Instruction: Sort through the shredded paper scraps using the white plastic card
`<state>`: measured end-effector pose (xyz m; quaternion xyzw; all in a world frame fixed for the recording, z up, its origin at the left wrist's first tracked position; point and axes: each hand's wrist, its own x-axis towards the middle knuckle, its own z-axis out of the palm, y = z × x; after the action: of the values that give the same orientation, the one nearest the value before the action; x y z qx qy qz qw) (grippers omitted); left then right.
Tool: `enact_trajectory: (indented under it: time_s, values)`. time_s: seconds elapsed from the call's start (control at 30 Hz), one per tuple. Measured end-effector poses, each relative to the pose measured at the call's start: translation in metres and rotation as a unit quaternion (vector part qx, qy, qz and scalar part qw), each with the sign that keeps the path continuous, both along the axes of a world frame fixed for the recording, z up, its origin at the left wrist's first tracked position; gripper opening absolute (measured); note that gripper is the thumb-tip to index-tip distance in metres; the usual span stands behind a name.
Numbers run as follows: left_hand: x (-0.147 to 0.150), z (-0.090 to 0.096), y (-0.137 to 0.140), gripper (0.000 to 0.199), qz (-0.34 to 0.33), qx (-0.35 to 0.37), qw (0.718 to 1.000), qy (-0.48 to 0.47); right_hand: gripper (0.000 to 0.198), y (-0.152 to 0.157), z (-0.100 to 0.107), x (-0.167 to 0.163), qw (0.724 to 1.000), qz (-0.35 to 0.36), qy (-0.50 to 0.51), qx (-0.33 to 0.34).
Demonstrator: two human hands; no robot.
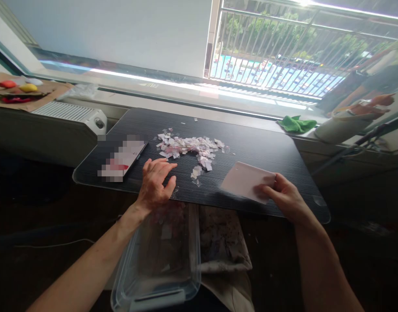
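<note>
My right hand [281,193] grips a pale, thin, flat sheet [244,180] by its right edge, thumb on top; it looks like stiff paper or card, tilted over the tabletop. My left hand [157,181] hovers at the table's front edge with fingers spread and nothing in them. Beyond both hands lies a heap of small white and pinkish paper scraps [186,146], with a few loose bits [196,172] nearer the edge. Under my left hand, below the table edge, a clear plastic bin [195,251] contains some scraps.
The dark table [250,143] stands by a window. A partly blurred-out box [132,154] lies on its left side. A green cloth [296,124] and a pale pot [335,125] sit on the sill. At left are a white radiator [75,115] and colourful items on brown paper [52,90].
</note>
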<state>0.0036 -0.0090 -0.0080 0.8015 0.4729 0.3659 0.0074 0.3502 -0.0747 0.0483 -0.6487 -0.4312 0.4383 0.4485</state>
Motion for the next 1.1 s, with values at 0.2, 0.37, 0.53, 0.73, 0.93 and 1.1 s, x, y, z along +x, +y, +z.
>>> enact_trajectory:
  time_s: [0.2, 0.37, 0.53, 0.73, 0.93, 1.1]
  values:
    - [0.001, 0.002, -0.001, 0.031, 0.009, -0.019, 1.000, 0.000, 0.033, 0.006, -0.007, -0.025, 1.000, 0.017, 0.012, -0.009]
    - [0.002, 0.003, -0.002, 0.031, 0.009, -0.020, 1.000, -0.009, 0.030, 0.017, -0.015, -0.049, 0.999, 0.007, -0.026, 0.021]
    - [0.002, 0.002, -0.002, 0.031, 0.013, -0.031, 0.999, -0.010, 0.029, 0.019, -0.019, -0.062, 0.998, 0.058, -0.011, 0.000]
    - [0.002, 0.001, -0.002, 0.030, 0.010, -0.005, 1.000, -0.008, 0.029, 0.022, -0.026, -0.071, 1.000, -0.002, -0.003, 0.023]
    - [0.002, 0.001, -0.002, 0.030, 0.014, -0.014, 1.000, -0.010, 0.028, 0.020, -0.024, -0.080, 0.999, 0.045, -0.013, 0.004]
    - [0.002, 0.001, -0.002, 0.031, 0.019, -0.020, 1.000, -0.010, 0.030, 0.018, -0.023, -0.084, 1.000, 0.009, -0.019, 0.010]
